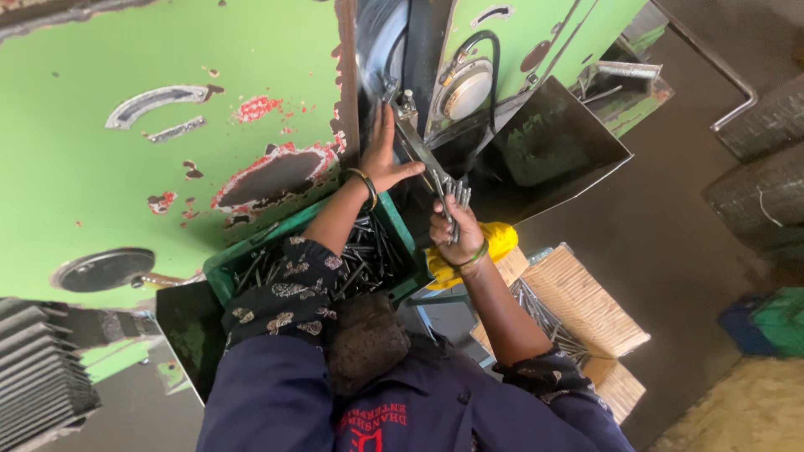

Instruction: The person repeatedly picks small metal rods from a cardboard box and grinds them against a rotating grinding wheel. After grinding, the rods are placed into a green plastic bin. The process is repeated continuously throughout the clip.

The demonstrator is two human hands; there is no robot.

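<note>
The right hand (452, 228) holds a closed grip on a bundle of nails (453, 194), points up beside the feed rail (416, 144). The left hand (383, 155) lies open, flat against the green machine (167, 50), steadying. More nails fill the green crate (224, 269) below.

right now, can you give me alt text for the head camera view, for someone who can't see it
Seen from above, a person at a chipped green machine holds a bunch of long metal pins in the right hand, while the left hand rests open against the machine. A green crate of similar pins sits below the left arm.
</note>
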